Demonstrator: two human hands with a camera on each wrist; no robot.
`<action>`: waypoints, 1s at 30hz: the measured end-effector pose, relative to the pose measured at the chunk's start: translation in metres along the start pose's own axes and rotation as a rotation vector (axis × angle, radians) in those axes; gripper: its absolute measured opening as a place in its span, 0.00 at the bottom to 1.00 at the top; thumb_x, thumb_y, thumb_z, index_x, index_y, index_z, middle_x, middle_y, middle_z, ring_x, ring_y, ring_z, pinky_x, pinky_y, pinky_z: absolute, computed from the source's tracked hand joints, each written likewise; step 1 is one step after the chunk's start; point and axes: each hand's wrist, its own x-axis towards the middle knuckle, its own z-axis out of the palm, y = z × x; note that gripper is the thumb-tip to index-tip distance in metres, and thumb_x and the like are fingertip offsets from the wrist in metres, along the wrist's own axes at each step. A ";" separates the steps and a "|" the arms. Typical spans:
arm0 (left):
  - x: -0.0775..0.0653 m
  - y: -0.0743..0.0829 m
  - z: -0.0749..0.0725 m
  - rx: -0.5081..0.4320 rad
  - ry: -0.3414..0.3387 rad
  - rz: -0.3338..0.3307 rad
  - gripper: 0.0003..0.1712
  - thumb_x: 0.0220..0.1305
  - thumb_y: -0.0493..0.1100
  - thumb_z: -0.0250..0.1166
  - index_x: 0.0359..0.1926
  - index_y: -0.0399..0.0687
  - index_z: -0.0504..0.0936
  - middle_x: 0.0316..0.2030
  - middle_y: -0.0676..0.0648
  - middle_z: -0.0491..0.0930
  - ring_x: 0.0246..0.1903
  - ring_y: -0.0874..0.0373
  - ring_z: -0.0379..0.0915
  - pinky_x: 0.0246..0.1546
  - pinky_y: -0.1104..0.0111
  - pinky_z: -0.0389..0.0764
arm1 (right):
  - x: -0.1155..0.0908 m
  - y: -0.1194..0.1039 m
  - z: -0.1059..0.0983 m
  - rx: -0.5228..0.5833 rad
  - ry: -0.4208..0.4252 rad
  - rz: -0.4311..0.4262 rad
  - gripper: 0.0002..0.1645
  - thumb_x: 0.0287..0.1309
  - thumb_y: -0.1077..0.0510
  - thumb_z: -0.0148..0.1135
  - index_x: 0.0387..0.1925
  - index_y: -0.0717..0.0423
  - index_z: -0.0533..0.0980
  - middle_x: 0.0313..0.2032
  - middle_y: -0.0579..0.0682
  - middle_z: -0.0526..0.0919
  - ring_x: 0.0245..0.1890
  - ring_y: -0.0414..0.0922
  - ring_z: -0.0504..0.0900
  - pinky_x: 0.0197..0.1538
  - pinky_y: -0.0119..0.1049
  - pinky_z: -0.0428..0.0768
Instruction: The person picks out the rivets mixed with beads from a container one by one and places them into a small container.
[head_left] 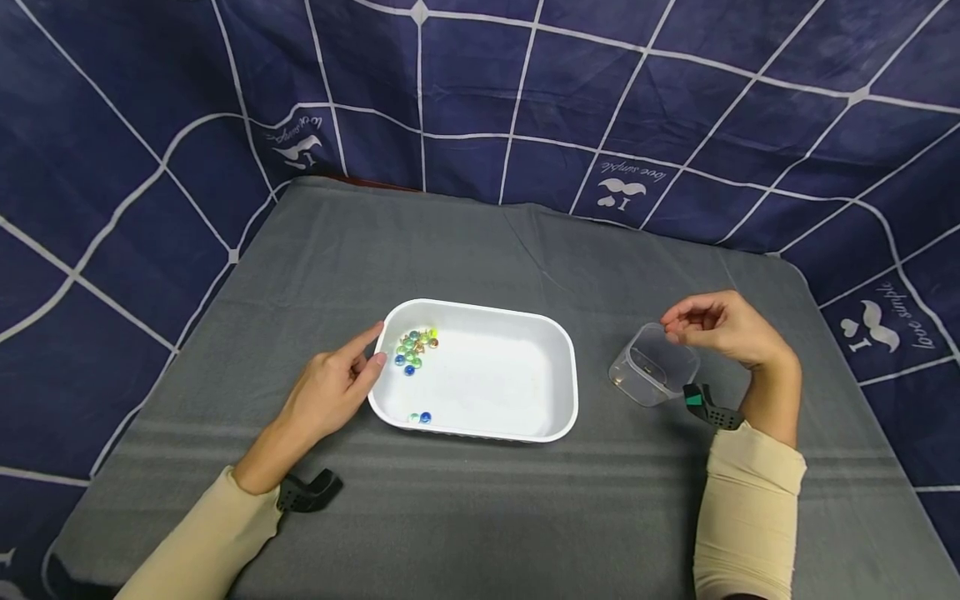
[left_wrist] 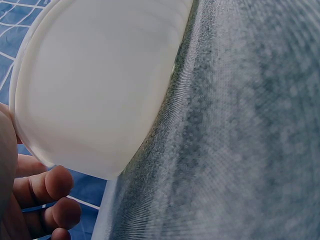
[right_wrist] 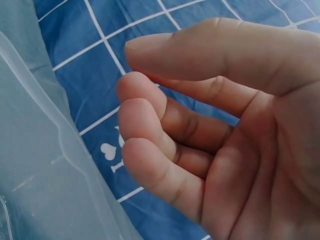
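Against the left end of a white tray (head_left: 495, 375) my left hand (head_left: 326, 393) grips the rim with thumb and index finger. The tray's pale outer wall (left_wrist: 100, 90) fills much of the left wrist view, other fingers curled below it. Inside the tray, a cluster of glass marbles (head_left: 412, 347) lies at the left, with a blue marble (head_left: 426, 417) and a clear one by the near wall. My right hand (head_left: 723, 329) hovers at the rim of a clear plastic container (head_left: 643, 379), fingers loosely bent, nothing visible between them. Small specks show low in the container.
A grey cloth (head_left: 480, 517) covers the table. Dark blue curtains (head_left: 480, 92) with white grid lines hang behind it and at both sides. The container stands to the right of the tray, a strip of cloth between them. Each wrist carries a black strap mount (head_left: 309, 492).
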 end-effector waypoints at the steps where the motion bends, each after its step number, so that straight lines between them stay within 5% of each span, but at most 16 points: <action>1: 0.000 0.000 0.000 0.001 0.001 0.001 0.24 0.69 0.38 0.61 0.63 0.31 0.74 0.18 0.56 0.69 0.13 0.68 0.58 0.14 0.70 0.64 | 0.001 0.000 0.000 0.002 -0.001 -0.002 0.10 0.54 0.83 0.56 0.39 0.80 0.77 0.31 0.52 0.86 0.32 0.40 0.86 0.36 0.30 0.82; 20: -0.001 -0.001 0.000 -0.003 -0.004 -0.001 0.25 0.69 0.38 0.61 0.63 0.31 0.74 0.17 0.57 0.68 0.13 0.68 0.58 0.14 0.70 0.63 | 0.005 -0.005 0.006 -0.183 0.048 0.028 0.07 0.57 0.78 0.60 0.38 0.81 0.77 0.30 0.51 0.86 0.29 0.40 0.84 0.35 0.30 0.81; 30: 0.000 -0.001 0.000 -0.005 -0.002 0.004 0.24 0.69 0.38 0.60 0.63 0.31 0.74 0.17 0.57 0.68 0.12 0.68 0.57 0.14 0.70 0.63 | 0.009 -0.010 0.014 -0.237 0.137 0.007 0.07 0.57 0.75 0.63 0.37 0.68 0.82 0.28 0.50 0.85 0.25 0.43 0.82 0.32 0.31 0.81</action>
